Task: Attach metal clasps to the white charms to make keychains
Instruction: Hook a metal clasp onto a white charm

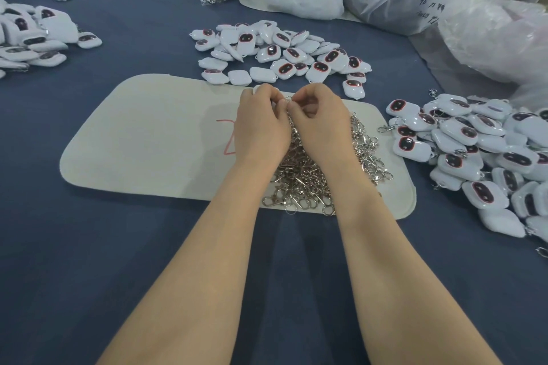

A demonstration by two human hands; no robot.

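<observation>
Both pinching clasp (287,106), L grip (262,123), R grip (321,119), beige mat (133,142), blue cloth (118,246), charms (281,53)

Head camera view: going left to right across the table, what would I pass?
left pile of charms → left hand, gripping a charm → right hand, pinching a clasp → right pile of charms

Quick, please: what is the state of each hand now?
Left hand: grips a white charm, mostly hidden.
Right hand: pinches a metal clasp.
</observation>
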